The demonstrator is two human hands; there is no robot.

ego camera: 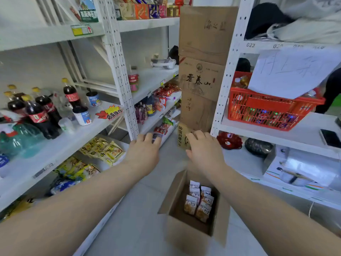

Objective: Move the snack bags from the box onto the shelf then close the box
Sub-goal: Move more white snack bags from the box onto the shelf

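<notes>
Snack bags (200, 201) stand upright inside the open cardboard box (186, 235) on the floor, well below both hands. Left hand (144, 151) and right hand (203, 150) reach forward above the box, fingers loosely spread, holding nothing.

Two bare hands reach forward: the left hand (145, 148) and the right hand (203, 146). Below the right fingers (196, 134) stands one open box (186, 235) holding six snack bags (198, 200), as far as can be counted. Beyond those fingertips rises a stack of four cardboard cartons (203, 76). Left of the left fingers (149, 137) are about five cola bottles (42, 109), two white cups (83, 115) and roughly four yellow packets (103, 148). To the right sits one red basket (267, 111) and one phone (330, 137).
</notes>
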